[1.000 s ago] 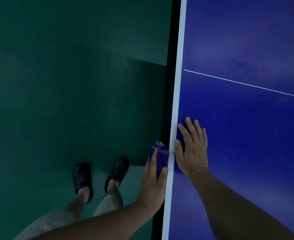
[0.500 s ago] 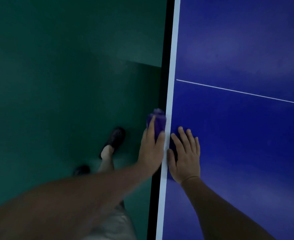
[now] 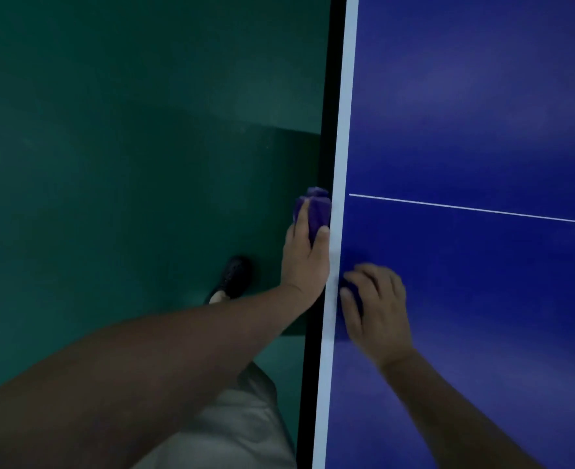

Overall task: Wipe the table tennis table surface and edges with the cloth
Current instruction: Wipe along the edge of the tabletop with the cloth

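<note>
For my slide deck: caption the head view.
Left hand presses purple cloth against table edge; right hand rests on top.

My right hand (image 3: 377,309) is motion-blurred, its fingers indistinct. My left hand (image 3: 304,258) covers most of the cloth (image 3: 316,208). The table (image 3: 482,113) runs off every edge but the left.
</note>
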